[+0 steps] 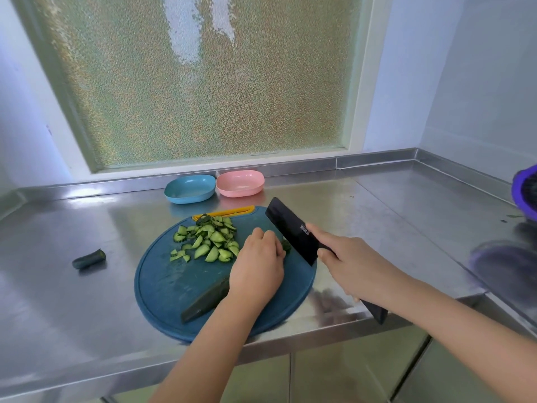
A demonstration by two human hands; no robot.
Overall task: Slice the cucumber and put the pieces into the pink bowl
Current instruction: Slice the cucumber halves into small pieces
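From the head view, my left hand [257,266] lies over the cucumber [203,301] with the fingers curled down on it, pinning it to the board [162,286]. The dark uncut part sticks out from under my palm toward me and to the left. A small green bit of it shows just past my fingertips. My right hand [348,263] is wrapped round the handle of the knife [290,228], index finger up on the side of the blade. The black blade stands just beside my left fingertips, its far end pointing toward the back of the board. I cannot tell whether its edge touches the cucumber. A heap of slices [209,239] lies on the far half of the board, left of my left hand. The pink bowl [240,183] stands behind the board against the back rim of the desk [58,301], with no pieces in it, and a blue bowl [190,189] is right beside it on the left. A cut-off stub [88,258] lies on the desk well left of the board. A frosted window [203,82] rises behind the bowls, and something purple [526,190] shows at the right edge.
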